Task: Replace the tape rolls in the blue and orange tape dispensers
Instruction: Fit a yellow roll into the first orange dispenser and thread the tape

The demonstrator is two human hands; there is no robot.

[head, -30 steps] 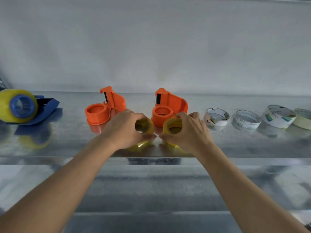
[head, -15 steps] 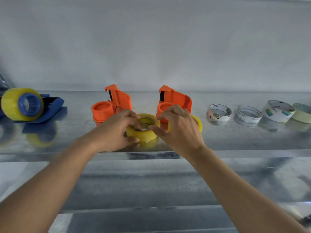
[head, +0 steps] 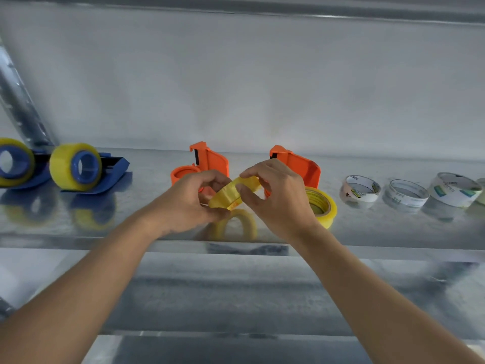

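1. So, far left: two blue plastic tape dispensers (head: 90,172), both w/ fat yellow rolls on.
2. Mid: two orange plastic tape dispensers (head: 207,164), hubs bare.
3. Left hand (head: 183,203) & right hand (head: 278,198) both pinch one yellow tape roll (head: 233,193), tilted, lifted off the shiny metal shelf (head: 147,195).
4. Second yellow tape roll (head: 321,206) lies flat just beside the right hand.
5. Far right: row of white tape rolls (head: 359,189).

Head view — forward-down, close.
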